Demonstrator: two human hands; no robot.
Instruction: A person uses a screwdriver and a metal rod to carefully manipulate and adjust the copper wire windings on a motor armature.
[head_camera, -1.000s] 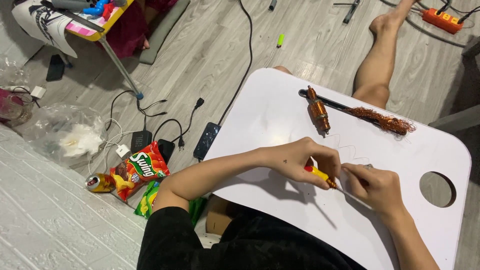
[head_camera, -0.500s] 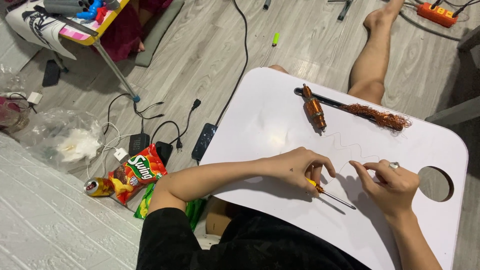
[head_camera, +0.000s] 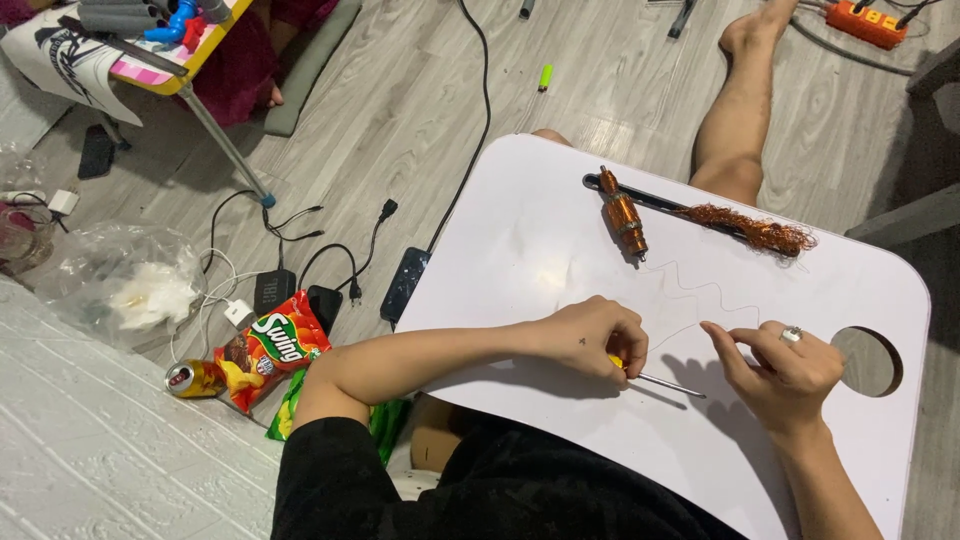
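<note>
- left hand (head_camera: 590, 338) curled tight round a small screwdriver (head_camera: 655, 379), yellow handle mostly hidden in the fist, thin shaft pointing right toward the other hand
- right hand (head_camera: 790, 365) pinching a thin wavy wire (head_camera: 700, 292), ring on one finger
- wire runs up and left from the pinch across the white surface (head_camera: 520, 230)
- copper coil (head_camera: 623, 218) lies beyond both hands, nearer the left
</note>
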